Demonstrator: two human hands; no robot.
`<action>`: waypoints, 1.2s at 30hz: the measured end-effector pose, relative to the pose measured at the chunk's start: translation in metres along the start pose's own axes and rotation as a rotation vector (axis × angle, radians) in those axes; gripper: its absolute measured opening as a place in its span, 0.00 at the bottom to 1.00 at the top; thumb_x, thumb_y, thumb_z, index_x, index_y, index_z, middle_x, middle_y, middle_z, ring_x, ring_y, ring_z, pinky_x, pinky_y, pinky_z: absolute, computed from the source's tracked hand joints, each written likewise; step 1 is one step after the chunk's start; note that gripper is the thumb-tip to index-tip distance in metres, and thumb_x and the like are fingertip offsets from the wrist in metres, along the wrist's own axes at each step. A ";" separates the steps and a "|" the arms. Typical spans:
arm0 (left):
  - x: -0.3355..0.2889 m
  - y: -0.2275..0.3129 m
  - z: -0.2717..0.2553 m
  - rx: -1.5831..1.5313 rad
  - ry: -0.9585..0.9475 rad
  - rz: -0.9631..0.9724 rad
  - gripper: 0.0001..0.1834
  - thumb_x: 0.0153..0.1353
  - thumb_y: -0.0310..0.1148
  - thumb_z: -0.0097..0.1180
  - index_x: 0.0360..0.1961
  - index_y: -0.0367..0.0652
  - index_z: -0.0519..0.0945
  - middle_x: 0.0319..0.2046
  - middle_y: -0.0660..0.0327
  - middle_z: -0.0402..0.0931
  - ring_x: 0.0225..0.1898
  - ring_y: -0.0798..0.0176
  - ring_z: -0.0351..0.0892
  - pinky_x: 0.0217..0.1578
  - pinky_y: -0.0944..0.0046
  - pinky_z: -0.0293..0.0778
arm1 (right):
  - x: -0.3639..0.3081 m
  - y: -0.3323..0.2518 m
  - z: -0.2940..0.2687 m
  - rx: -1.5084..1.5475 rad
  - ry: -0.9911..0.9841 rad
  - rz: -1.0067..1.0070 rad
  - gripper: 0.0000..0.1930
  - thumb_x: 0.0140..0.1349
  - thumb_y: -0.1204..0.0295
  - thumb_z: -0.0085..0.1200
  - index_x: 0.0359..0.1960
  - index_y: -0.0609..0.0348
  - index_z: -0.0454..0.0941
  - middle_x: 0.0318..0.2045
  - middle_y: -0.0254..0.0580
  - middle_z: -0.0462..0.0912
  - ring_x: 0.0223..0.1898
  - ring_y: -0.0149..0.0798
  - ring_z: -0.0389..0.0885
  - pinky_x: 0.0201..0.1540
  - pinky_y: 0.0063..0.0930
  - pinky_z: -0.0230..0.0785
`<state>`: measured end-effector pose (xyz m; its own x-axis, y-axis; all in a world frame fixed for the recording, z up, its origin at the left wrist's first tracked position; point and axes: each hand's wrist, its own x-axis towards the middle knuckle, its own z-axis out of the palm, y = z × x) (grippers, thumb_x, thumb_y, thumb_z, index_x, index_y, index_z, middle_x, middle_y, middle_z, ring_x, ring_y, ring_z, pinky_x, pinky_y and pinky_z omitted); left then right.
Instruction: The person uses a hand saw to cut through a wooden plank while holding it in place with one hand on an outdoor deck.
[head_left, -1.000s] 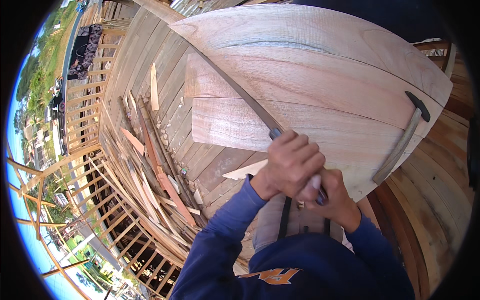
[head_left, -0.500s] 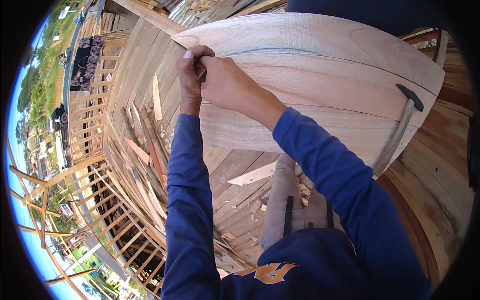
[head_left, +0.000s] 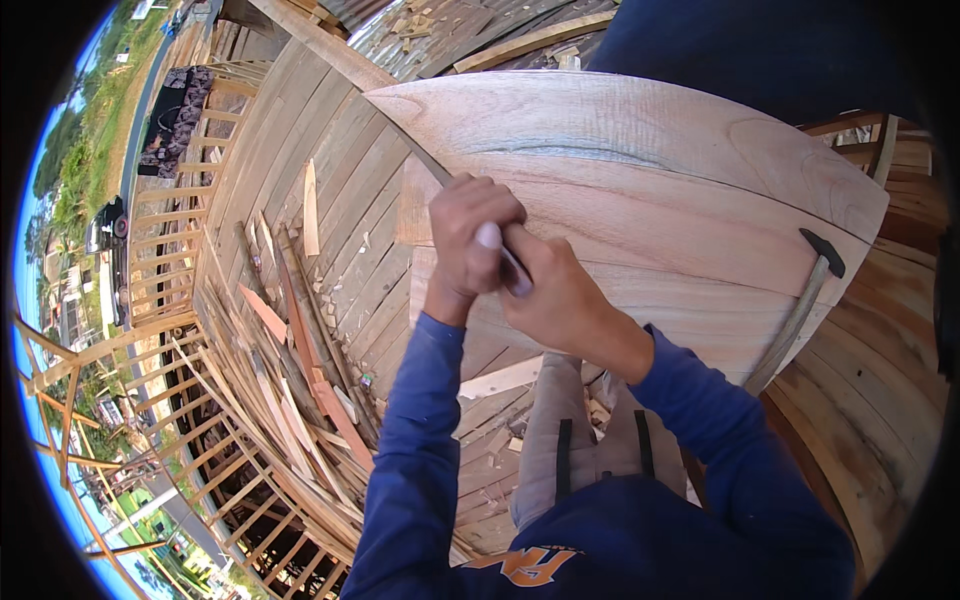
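Observation:
Both hands are closed one over the other around a handle in front of me. My left hand (head_left: 466, 238) wraps it at the upper left, and my right hand (head_left: 562, 295) grips lower right, with the dark handle end poking out between them. From the fists a long thin blade, which looks like a handsaw (head_left: 424, 159) seen nearly edge-on, runs up and left to the pointed corner of a large wooden panel (head_left: 640, 205). The panel is made of joined pale planks with a curved far edge. Its teeth cannot be made out.
A hammer (head_left: 808, 295) with a black head and wooden handle lies on the panel's right end. Long offcuts and sticks (head_left: 300, 370) are heaped on the plank floor at left, beside a slatted wooden railing (head_left: 165, 240). A dark blue shape (head_left: 730, 60) stands beyond the panel.
Both hands have come down and right, toward my body, keeping their grip. More of the blade now shows between the fists and the panel's corner. The view has shifted slightly.

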<state>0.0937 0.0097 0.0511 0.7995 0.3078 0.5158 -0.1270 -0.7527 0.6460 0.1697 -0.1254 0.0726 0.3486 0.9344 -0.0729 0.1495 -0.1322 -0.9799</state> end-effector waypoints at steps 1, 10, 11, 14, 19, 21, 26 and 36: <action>0.014 -0.026 -0.023 -0.019 0.129 -0.128 0.28 0.63 0.50 0.35 0.19 0.39 0.74 0.17 0.57 0.70 0.21 0.56 0.69 0.26 0.58 0.63 | 0.051 0.000 0.015 0.030 -0.005 -0.064 0.07 0.55 0.79 0.52 0.35 0.68 0.72 0.26 0.64 0.79 0.34 0.66 0.80 0.34 0.44 0.73; -0.070 0.162 0.090 -0.012 -0.137 -0.052 0.26 0.62 0.50 0.38 0.24 0.40 0.79 0.22 0.60 0.78 0.25 0.62 0.74 0.29 0.59 0.68 | -0.171 0.007 -0.070 -0.105 -0.129 0.122 0.13 0.53 0.77 0.57 0.41 0.71 0.76 0.29 0.57 0.82 0.34 0.53 0.82 0.37 0.40 0.75; -0.083 0.204 0.116 -0.076 -0.093 -0.053 0.25 0.62 0.50 0.39 0.24 0.41 0.79 0.22 0.59 0.78 0.25 0.61 0.74 0.29 0.58 0.69 | -0.216 0.003 -0.083 -0.165 -0.133 0.126 0.13 0.53 0.77 0.57 0.40 0.70 0.76 0.28 0.55 0.82 0.33 0.50 0.81 0.36 0.39 0.74; -0.078 0.192 0.113 -0.086 -0.094 0.014 0.23 0.61 0.49 0.40 0.24 0.43 0.80 0.23 0.59 0.78 0.25 0.57 0.74 0.30 0.55 0.70 | -0.205 0.004 -0.071 -0.200 -0.047 0.081 0.10 0.55 0.78 0.55 0.39 0.69 0.76 0.27 0.49 0.82 0.30 0.42 0.78 0.34 0.34 0.71; 0.007 -0.038 -0.032 0.030 0.204 -0.121 0.21 0.57 0.48 0.40 0.21 0.45 0.77 0.21 0.57 0.75 0.24 0.54 0.74 0.29 0.55 0.71 | 0.060 -0.011 0.024 -0.111 -0.009 -0.036 0.09 0.57 0.79 0.53 0.39 0.69 0.77 0.24 0.45 0.80 0.26 0.36 0.75 0.32 0.33 0.68; 0.022 -0.050 -0.052 -0.035 0.103 -0.350 0.22 0.58 0.47 0.41 0.19 0.42 0.76 0.20 0.53 0.75 0.25 0.51 0.75 0.29 0.55 0.70 | 0.111 -0.029 0.031 -0.077 -0.022 -0.084 0.08 0.57 0.76 0.54 0.34 0.70 0.76 0.26 0.45 0.82 0.26 0.41 0.75 0.34 0.35 0.69; -0.015 0.039 0.030 0.122 0.035 -0.045 0.18 0.51 0.46 0.48 0.15 0.44 0.74 0.17 0.56 0.72 0.21 0.50 0.72 0.29 0.51 0.68 | -0.043 0.018 -0.015 0.020 0.009 0.059 0.05 0.56 0.84 0.57 0.33 0.62 0.78 0.24 0.34 0.78 0.27 0.26 0.74 0.27 0.23 0.61; -0.035 0.057 0.048 -0.022 0.142 0.098 0.15 0.47 0.46 0.44 0.16 0.46 0.66 0.15 0.60 0.61 0.19 0.55 0.64 0.25 0.56 0.61 | -0.082 0.007 -0.020 -0.124 -0.018 0.033 0.08 0.52 0.78 0.58 0.34 0.66 0.74 0.17 0.39 0.75 0.19 0.30 0.74 0.23 0.28 0.65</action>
<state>0.0861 -0.0719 0.0432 0.6921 0.3140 0.6500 -0.2138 -0.7709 0.6000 0.1607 -0.2095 0.0751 0.3387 0.9345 -0.1093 0.2518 -0.2020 -0.9465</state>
